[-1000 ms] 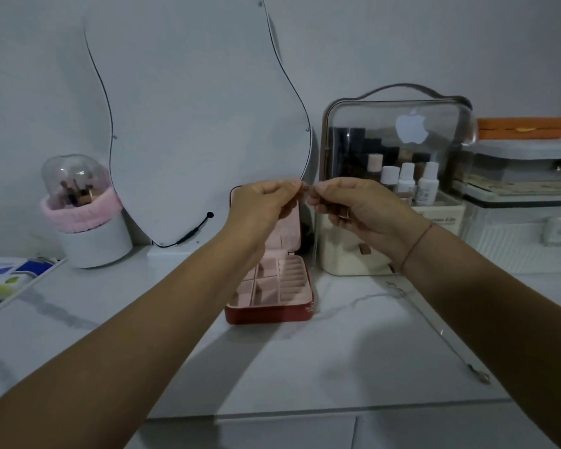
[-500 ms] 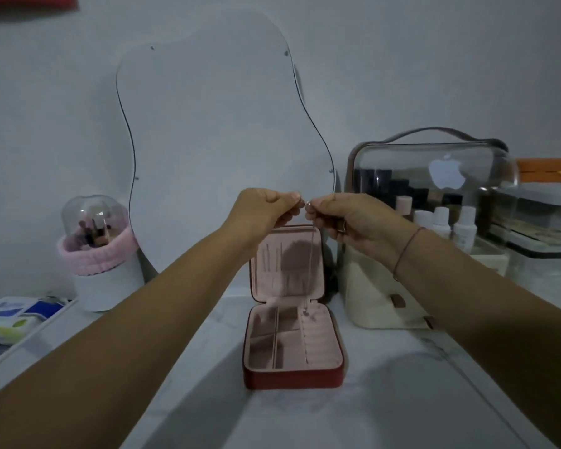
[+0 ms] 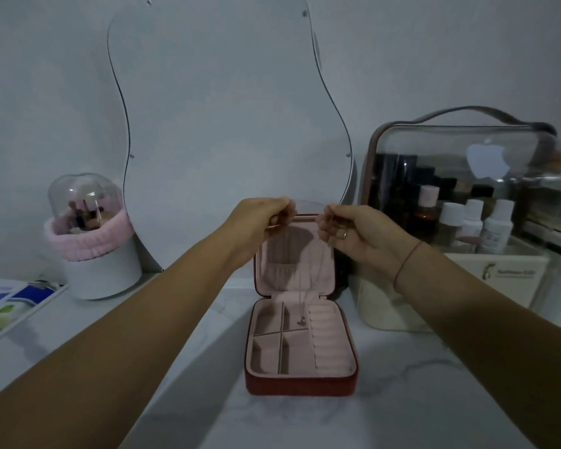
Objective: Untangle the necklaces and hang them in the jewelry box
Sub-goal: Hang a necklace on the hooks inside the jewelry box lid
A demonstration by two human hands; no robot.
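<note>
A red jewelry box [image 3: 300, 382] with pink lining stands open on the marble counter, its lid upright. My left hand [image 3: 262, 218] and my right hand [image 3: 350, 230] are raised at the lid's top edge, a small gap between them. Each pinches one end of a thin necklace [image 3: 304, 294], whose fine chain hangs down in front of the lid. Its small pendant [image 3: 302, 321] dangles just above the box's tray. A ring sits on a finger of my right hand.
A wavy-edged mirror [image 3: 221, 124] leans on the wall behind the box. A white brush holder with a clear dome [image 3: 89, 238] stands left. A clear cosmetics case with bottles [image 3: 467, 202] stands right. Packets [image 3: 4, 299] lie at far left.
My hands have moved a little apart and lowered to the lid's top edge. The view has tilted down and closer to the box. The pendant now hangs over the tray.
</note>
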